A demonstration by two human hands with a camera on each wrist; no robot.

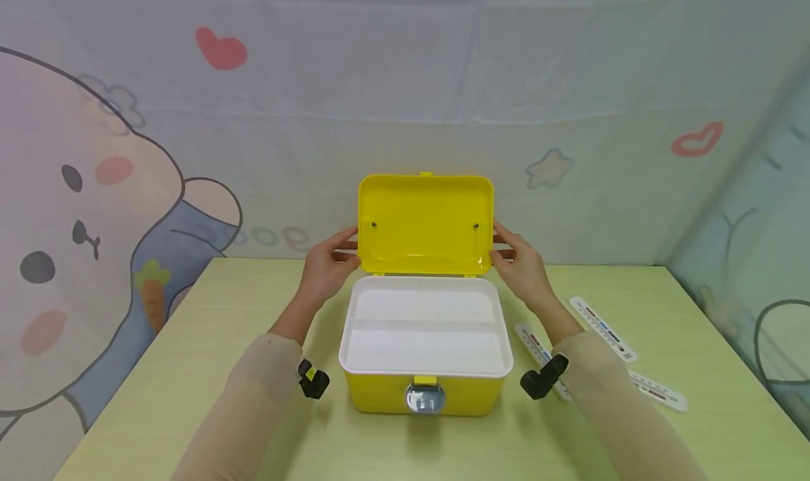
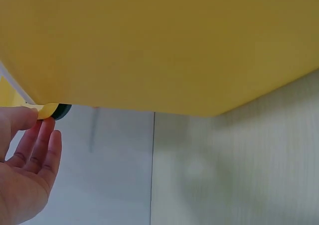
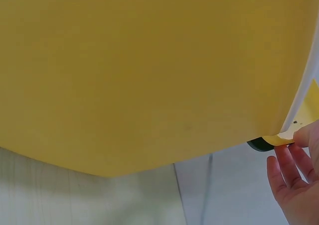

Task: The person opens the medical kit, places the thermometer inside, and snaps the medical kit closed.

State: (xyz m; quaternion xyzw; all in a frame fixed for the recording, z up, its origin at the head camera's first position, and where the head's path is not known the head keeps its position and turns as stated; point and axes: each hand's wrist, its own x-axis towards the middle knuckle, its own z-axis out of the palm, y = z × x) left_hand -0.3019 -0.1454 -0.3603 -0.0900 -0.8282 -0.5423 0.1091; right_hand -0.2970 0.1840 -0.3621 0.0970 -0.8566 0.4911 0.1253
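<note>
A yellow storage box with a clear round latch stands on the table, its lid raised upright at the back. A white divided tray fills its top. My left hand pinches the lid's left edge near the lower corner, thumb in front and fingers behind. At the opposite edge, my right hand pinches the lid likewise. Both wrist views are mostly filled by the box's yellow side wall, with the left hand and right hand at the lid's edge.
To the right of the box lie white strip thermometers: one farther back, one nearer the right edge, and one partly under the right forearm. A printed cloth backdrop hangs behind the pale table.
</note>
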